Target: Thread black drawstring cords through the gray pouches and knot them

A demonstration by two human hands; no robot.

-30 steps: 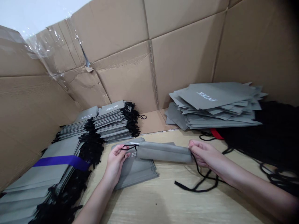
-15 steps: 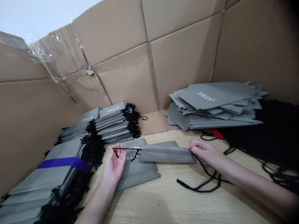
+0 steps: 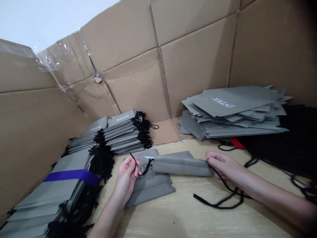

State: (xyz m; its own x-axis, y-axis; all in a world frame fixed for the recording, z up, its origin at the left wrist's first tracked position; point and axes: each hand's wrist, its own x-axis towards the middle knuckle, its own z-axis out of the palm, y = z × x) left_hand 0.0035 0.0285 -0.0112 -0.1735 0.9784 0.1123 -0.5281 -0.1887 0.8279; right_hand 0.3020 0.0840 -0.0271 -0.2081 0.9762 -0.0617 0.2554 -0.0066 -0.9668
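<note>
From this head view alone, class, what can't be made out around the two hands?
Head view:
- Cord inside the pouch: hidden by fabric.
- Print on the lower pouches: covered by the held pouch and left hand.
- Black heap: too dark, cut by right edge.

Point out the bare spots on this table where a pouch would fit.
Bare wood lies at the near edge, before the held pouch, left of the trailing cord. A small cardboard gap sits between the corded stacks and loose pile. Both sides are crowded.
</note>
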